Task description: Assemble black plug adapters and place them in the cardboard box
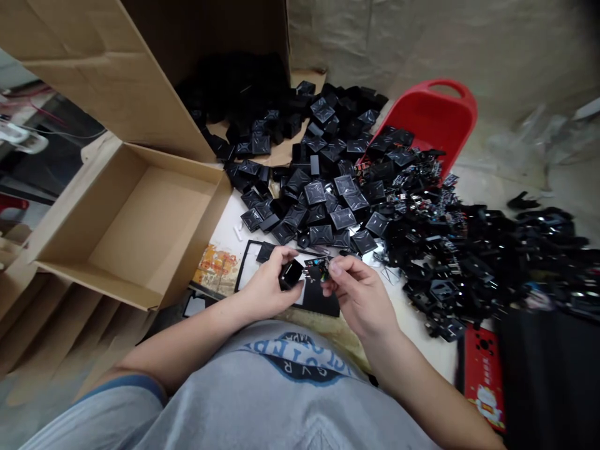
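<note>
My left hand (272, 284) is wrapped round a small black plastic housing (291, 274), its open end turned to the right. Between the thumb and fingers of my right hand (359, 290) is a small circuit board (317, 269) with coloured parts, close to the housing's opening. Whether the two touch is hard to tell. Beneath both hands lies a black-edged tray or mat (323, 304). Just beyond them spreads a big pile of black housings (315, 194).
An empty cardboard box (150, 219) stands at the left, by a larger open carton (159, 81). A red chair-shaped scoop (435, 119) rises behind heaped circuit boards (422, 194). More black parts (492, 262) lie right, above a red box (485, 375).
</note>
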`<state>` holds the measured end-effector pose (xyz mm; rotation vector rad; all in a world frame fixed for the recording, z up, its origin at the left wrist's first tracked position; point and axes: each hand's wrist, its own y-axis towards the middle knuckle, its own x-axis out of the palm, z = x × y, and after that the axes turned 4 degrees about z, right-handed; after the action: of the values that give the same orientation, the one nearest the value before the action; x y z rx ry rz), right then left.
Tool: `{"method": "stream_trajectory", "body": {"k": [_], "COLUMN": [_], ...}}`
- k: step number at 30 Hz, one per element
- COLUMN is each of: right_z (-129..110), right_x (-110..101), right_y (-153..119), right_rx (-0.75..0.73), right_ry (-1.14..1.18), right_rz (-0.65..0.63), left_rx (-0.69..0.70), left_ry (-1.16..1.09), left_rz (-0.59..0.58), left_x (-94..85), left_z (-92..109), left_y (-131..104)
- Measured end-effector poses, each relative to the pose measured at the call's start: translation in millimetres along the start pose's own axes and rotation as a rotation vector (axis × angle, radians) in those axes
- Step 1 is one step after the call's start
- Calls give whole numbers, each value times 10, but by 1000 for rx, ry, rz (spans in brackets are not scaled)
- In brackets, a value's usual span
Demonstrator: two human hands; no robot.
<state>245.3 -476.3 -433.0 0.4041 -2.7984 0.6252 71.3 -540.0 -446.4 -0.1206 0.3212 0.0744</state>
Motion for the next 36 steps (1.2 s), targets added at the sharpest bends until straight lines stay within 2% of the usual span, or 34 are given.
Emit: {"method": "stream_trajectory", "body": {"k": [4,10,16,26,31,34,36], "right_z": [-29,37,136,99,106,144,220], "right_x": [105,115,95,161,137,122,119], "right_y": [-20,-9,-8,-51,9,-2,-46], "right_rx": [-5,-31,-107,-198,-59,154,222], "right_ry": [64,21,-95,-265,-174,9,150], "right_rz": [45,22,-8,8,-85,-209,-275], "left_rx": [130,113,191,230,296,395,467], "left_ry": [63,130,190,215,237,265,305], "left_rz": [-77,10,65,101,104,70,56], "left_x": [-34,-3,39,77,60,32,47], "left_z": [-8,-13,-45,-26,-48,-14,29], "left_y": [13,8,13,12,23,16,-1]}}
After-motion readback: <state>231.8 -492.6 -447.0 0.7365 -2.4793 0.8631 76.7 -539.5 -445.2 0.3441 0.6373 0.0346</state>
